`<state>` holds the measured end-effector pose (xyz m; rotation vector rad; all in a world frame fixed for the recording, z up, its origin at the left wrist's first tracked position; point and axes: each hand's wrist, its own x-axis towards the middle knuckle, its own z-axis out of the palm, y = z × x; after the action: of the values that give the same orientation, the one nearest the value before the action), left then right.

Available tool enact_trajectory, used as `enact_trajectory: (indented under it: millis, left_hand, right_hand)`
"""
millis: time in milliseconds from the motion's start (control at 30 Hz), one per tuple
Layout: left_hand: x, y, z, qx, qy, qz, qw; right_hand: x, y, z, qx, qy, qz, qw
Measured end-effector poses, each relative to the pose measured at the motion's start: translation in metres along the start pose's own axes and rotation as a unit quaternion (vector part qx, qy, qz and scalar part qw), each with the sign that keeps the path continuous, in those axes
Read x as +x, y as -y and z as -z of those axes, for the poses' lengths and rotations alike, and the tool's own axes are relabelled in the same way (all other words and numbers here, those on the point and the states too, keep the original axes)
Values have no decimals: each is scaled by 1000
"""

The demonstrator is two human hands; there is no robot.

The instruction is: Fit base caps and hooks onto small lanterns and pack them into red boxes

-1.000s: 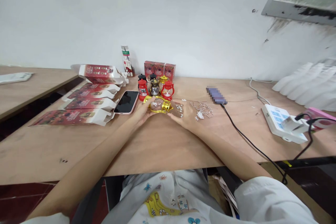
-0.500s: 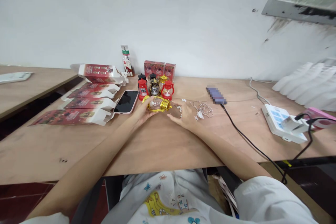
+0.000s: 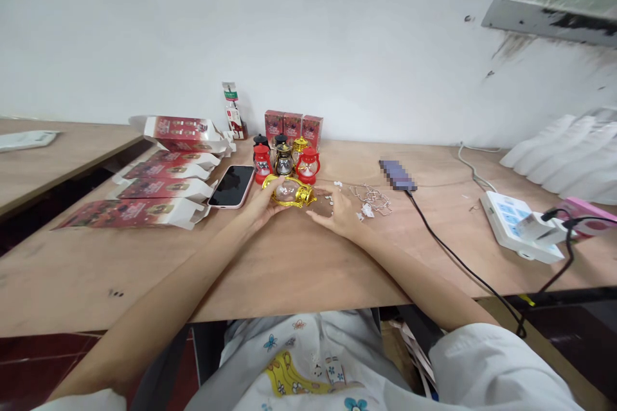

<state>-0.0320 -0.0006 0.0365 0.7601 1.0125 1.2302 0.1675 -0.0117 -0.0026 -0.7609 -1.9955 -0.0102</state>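
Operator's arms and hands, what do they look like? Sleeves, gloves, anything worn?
Left hand and right hand both ungloved, five-fingered. No watch, bracelet or cable on either wrist. Forearms bare, no visible markings, up to loose white sleeves. Rings or nail polish: too small to tell.

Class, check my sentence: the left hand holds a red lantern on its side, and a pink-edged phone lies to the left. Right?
Not quite: the head view shows that the lantern in the left hand is gold, not red. The rest stands.
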Motion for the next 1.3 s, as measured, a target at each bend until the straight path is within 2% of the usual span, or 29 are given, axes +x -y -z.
enact_trajectory:
  millis: [300,567,700,767,833,900,967,1067,1200,1300]
  left_hand:
    - [-2,1,0,-34,4,6,999]
    - [0,-2,0,-55,40,-79,995]
    - [1,-5,1,15,29,-125,992]
    - [3,-3,2,102,10,-195,975]
    - [4,1,4,199,-6,-268,943]
    - [2,5,4,280,-11,-306,910]
    - [-2,9,4,343,2,-315,885]
    - [-10,13,2,413,42,-323,850]
    - [-15,18,-1,448,90,-314,832]
    - [-14,24,0,497,96,-328,798]
  right_hand:
    - [2,3,2,-12,16,11,1000]
    - [9,4,10,-51,1,23,998]
    - [11,1,14,-82,36,19,996]
    - [9,-2,13,-96,72,-1,993]
    - [7,-7,9,-95,98,-31,990]
    - [4,-10,6,-93,89,-49,990]
    - [3,-11,3,-105,60,-42,992]
    - [2,-8,4,-147,40,10,988]
    - [4,1,8,-210,62,122,968]
    - [5,9,9,-231,63,178,955]
